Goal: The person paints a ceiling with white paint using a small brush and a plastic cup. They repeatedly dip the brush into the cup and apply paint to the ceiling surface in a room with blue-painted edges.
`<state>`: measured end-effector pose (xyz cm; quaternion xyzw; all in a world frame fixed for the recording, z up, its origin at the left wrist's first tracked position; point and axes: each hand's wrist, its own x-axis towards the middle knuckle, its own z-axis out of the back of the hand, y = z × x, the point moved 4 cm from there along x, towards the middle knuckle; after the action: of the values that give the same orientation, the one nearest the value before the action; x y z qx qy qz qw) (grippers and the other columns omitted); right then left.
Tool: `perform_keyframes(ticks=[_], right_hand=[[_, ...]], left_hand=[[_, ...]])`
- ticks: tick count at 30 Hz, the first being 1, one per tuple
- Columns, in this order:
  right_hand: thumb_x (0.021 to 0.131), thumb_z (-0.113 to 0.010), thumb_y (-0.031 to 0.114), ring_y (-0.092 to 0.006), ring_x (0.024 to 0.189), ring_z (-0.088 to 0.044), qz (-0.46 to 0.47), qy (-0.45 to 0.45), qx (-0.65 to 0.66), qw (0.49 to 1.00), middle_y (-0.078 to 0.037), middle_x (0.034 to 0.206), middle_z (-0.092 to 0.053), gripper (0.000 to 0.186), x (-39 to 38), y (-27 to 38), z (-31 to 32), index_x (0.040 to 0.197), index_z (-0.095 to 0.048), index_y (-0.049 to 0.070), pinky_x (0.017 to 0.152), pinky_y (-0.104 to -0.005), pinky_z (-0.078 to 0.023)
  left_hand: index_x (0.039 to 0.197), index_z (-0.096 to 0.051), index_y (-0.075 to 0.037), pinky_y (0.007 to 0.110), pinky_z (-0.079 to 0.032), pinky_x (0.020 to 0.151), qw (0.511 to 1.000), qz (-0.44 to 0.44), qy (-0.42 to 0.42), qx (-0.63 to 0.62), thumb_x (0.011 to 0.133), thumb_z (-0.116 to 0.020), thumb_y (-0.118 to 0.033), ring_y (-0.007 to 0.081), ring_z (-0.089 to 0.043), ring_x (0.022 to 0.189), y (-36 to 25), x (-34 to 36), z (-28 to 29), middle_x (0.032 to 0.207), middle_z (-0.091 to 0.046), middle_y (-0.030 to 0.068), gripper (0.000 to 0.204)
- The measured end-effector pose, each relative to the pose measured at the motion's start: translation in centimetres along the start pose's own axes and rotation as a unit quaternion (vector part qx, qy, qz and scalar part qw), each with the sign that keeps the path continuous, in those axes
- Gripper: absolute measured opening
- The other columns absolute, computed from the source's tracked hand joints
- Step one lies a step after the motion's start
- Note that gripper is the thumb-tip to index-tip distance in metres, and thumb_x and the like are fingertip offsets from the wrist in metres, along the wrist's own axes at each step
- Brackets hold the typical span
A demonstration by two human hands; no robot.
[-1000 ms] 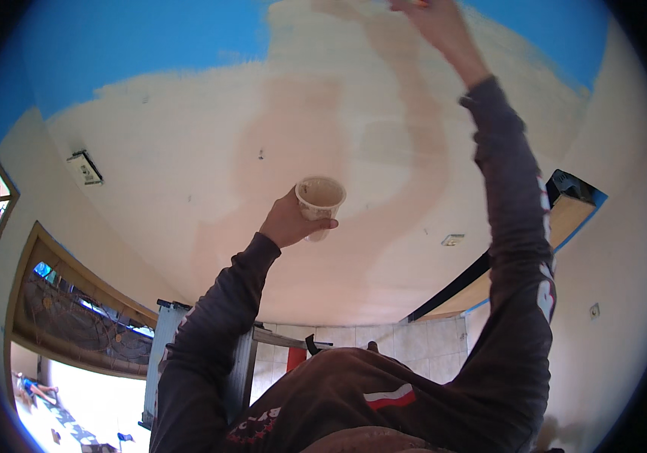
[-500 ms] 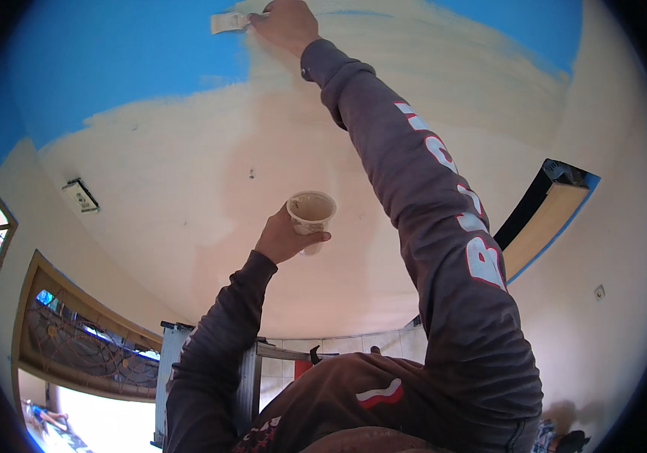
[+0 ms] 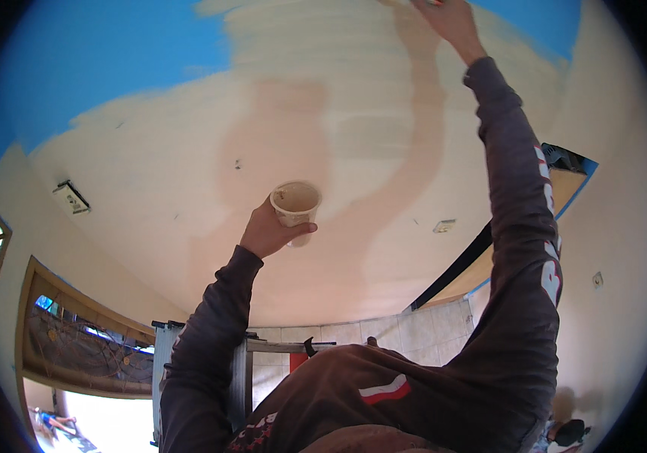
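My left hand [image 3: 264, 231] is closed around a pale plastic cup [image 3: 301, 215], holding it upright in front of the wall, with paint smeared on its inside. My right hand [image 3: 453, 29] is raised to the top edge of the picture, fingers curled around a paintbrush. Only a bit of the brush's handle [image 3: 435, 2] shows; its bristles are cut off by the frame edge. Behind both hands is a wall with fresh cream paint [image 3: 369, 98] over bright blue paint [image 3: 142, 53]. My arm's shadow falls across the cream area.
A ladder [image 3: 242, 377] stands by my left side. Fittings include a switch plate [image 3: 72, 197] on the left, a wall socket [image 3: 444, 226] and a long dark-and-wood ledge [image 3: 459, 264] on the right. A wood-framed opening [image 3: 29, 325] lies lower left, with a person [image 3: 53, 420] beyond it.
My right hand has swung right, carrying the paintbrush from the blue edge toward the upper right and mostly out of view. The cup has shifted slightly left and up in the picture.
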<state>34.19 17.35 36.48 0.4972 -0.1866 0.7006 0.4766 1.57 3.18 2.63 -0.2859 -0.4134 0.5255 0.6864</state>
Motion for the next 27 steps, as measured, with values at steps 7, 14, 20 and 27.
perform_keyframes(ticks=[7, 14, 20, 27], right_hand=[[0.087, -0.064, 0.052, -0.0393, 0.093, -0.069, -0.02, -0.089, -0.143, 0.985, -0.022, 0.095, -0.073, 0.051, -1.5, -16.0, 9.0, 0.099, -0.076, 0.004, 0.086, -0.0451, -0.054], [0.089, -0.059, 0.057, -0.0408, 0.097, -0.069, -0.122, -0.099, -0.222, 0.962, -0.021, 0.099, -0.073, 0.057, -4.0, -23.4, 15.6, 0.103, -0.076, 0.005, 0.087, -0.0466, -0.054], [0.093, -0.056, 0.05, -0.0431, 0.09, -0.069, -0.126, -0.147, -0.343, 0.919, -0.021, 0.094, -0.072, 0.048, -4.6, -23.2, 16.5, 0.09, -0.075, 0.006, 0.077, -0.0493, -0.055], [0.097, -0.057, 0.032, -0.0386, 0.074, -0.067, 0.01, -0.225, -0.314, 0.922, -0.024, 0.079, -0.068, 0.041, -2.6, -17.5, 8.0, 0.083, -0.067, -0.005, 0.07, -0.0492, -0.053]], left_hand=[[0.13, -0.054, 0.001, 0.037, -0.055, 0.096, 1.0, -0.008, 0.01, -0.014, 0.069, -0.091, -0.036, 0.0249, -0.067, 0.111, 0.3, 0.2, 0.0, 0.12, -0.069, 0.0134, 0.08], [0.129, -0.054, 0.002, 0.037, -0.056, 0.094, 1.0, -0.025, 0.009, -0.006, 0.07, -0.091, -0.034, 0.025, -0.068, 0.11, 0.3, 0.4, -0.3, 0.118, -0.069, 0.0141, 0.079], [0.128, -0.055, 0.002, 0.038, -0.056, 0.093, 0.999, -0.027, 0.017, -0.016, 0.07, -0.091, -0.033, 0.0257, -0.069, 0.109, 0.1, 0.5, -0.5, 0.117, -0.07, 0.0144, 0.077], [0.128, -0.055, 0.002, 0.038, -0.056, 0.093, 0.999, -0.03, 0.017, -0.007, 0.07, -0.091, -0.031, 0.0254, -0.069, 0.109, 0.2, 0.5, -0.5, 0.118, -0.07, 0.0141, 0.076]])
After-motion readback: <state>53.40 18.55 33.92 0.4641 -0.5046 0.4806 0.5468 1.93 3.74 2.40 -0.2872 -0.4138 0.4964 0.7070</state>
